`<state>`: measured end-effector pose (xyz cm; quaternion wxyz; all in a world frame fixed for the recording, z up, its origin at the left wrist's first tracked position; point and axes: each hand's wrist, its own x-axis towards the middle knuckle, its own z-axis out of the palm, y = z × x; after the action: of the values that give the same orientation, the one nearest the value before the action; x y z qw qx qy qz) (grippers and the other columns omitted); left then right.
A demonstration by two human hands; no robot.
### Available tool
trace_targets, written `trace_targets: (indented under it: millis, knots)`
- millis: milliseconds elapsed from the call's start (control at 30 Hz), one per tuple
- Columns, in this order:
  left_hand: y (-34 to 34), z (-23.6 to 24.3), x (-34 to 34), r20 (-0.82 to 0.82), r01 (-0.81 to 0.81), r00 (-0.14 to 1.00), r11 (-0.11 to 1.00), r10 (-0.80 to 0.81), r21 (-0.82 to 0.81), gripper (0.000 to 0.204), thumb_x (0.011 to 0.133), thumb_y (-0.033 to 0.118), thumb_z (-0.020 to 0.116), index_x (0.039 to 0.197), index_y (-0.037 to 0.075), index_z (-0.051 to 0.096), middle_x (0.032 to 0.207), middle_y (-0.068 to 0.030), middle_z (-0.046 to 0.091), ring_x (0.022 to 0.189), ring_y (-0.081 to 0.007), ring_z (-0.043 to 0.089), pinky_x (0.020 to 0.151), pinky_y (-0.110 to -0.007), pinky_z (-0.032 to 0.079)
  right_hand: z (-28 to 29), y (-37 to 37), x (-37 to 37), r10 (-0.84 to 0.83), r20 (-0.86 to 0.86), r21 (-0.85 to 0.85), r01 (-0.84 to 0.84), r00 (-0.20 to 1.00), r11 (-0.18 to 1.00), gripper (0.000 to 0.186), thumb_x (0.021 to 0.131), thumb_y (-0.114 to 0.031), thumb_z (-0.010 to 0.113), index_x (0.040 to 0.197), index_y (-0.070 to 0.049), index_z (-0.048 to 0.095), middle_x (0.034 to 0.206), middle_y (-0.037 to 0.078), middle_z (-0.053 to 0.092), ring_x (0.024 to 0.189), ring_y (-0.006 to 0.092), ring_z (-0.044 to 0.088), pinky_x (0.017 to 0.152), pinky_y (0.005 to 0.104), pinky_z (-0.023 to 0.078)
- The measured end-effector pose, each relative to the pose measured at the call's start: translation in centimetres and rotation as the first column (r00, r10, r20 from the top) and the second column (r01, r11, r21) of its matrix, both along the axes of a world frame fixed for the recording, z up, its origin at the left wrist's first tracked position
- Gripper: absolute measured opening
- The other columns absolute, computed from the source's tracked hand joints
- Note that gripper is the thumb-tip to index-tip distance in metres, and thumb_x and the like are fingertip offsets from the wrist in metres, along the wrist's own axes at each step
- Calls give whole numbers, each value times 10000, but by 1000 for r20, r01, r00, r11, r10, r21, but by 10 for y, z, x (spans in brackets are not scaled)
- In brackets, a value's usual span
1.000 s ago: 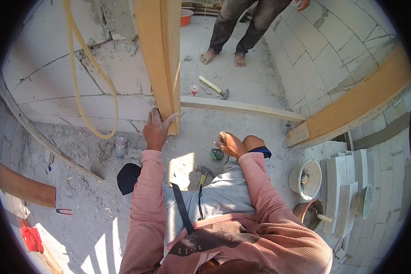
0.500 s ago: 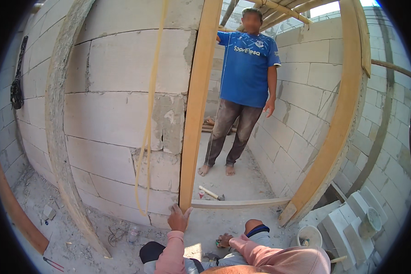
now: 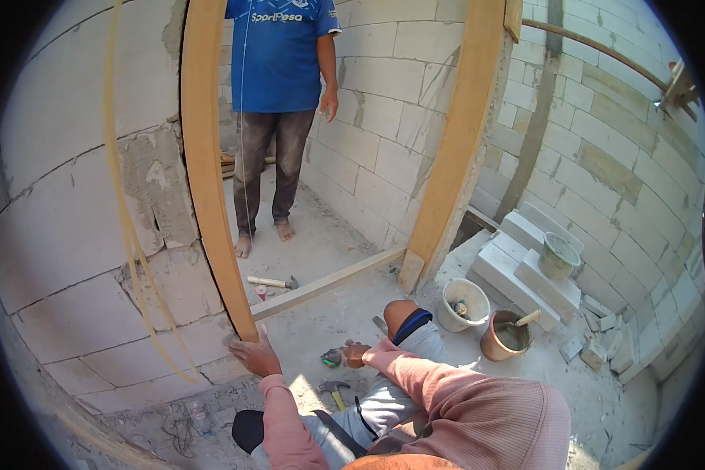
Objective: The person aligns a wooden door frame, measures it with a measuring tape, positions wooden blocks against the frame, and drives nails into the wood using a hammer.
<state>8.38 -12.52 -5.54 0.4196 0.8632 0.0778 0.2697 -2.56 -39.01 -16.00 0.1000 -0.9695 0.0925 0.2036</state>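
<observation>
My left hand (image 3: 256,352) grips the lower end of an upright wooden door frame post (image 3: 211,176), beside the block wall. Low over the floor, my right hand (image 3: 356,354) has its fingers curled next to a small rounded green-and-black object that looks like a tape measure (image 3: 331,359). Whether the fingers hold part of it is hidden. A claw hammer (image 3: 336,393) with a yellowish handle lies on the floor between my arms. A thin string (image 3: 244,149) hangs near the post.
A barefoot person in a blue shirt (image 3: 278,66) stands beyond the opening. A low sill bar (image 3: 329,283) crosses it, with another hammer (image 3: 272,282) behind. The second post (image 3: 454,149), a white bucket (image 3: 464,305), a brown bucket (image 3: 506,337) and blocks (image 3: 500,278) are at right. A yellow hose (image 3: 125,196) hangs left.
The view has swung right and down, showing more buckets and blocks. My left hand stays on the post. My right hand sits slightly farther from the green-and-black object, which shows more fully.
</observation>
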Motion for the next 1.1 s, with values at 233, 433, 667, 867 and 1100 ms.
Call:
trace_targets:
  millis: [233,433,667,867,1100]
  knots:
    - [-18,-44,30,80,-258,964,964,253,69,782,845,577,790,1274,11,462,1192,-212,515,1161,-442,530,972,-551,473,168,-1,12,258,-210,103,-241,943,965,579,959,-521,644,1376,-121,600,1357,207,619,1289,401,567,1075,491,451]
    - [-31,-31,35,-24,-122,992,991,121,-52,785,862,542,789,1265,-27,430,1213,-244,493,1193,-485,489,1025,-585,417,348,-39,48,279,-106,-260,-298,954,919,414,1016,-415,573,1285,-104,626,1246,164,642,1209,369,600,1043,467,471]
    - [-30,-31,26,27,-99,994,991,102,-93,776,894,524,765,1260,-45,386,1271,-263,443,1276,-513,404,1142,-642,298,331,-83,77,316,-120,-307,-338,941,890,350,1038,-361,551,1207,-74,659,1102,191,691,1133,363,639,988,480,493]
    - [-25,-33,22,60,-34,997,995,40,-92,755,877,418,824,1280,-45,384,1256,-228,420,1235,-419,420,1055,-569,382,249,-100,126,316,-272,-76,-348,909,934,386,1000,-441,597,1206,-124,673,1163,138,700,1165,336,632,997,480,473]
    - [-20,-33,20,102,-39,994,999,42,-33,744,891,287,840,1314,-68,341,1247,-206,414,1145,-294,502,987,-460,465,220,-146,260,513,-64,280,-478,856,832,492,1002,-512,577,1312,-139,659,1202,124,706,1185,319,625,1028,457,452]
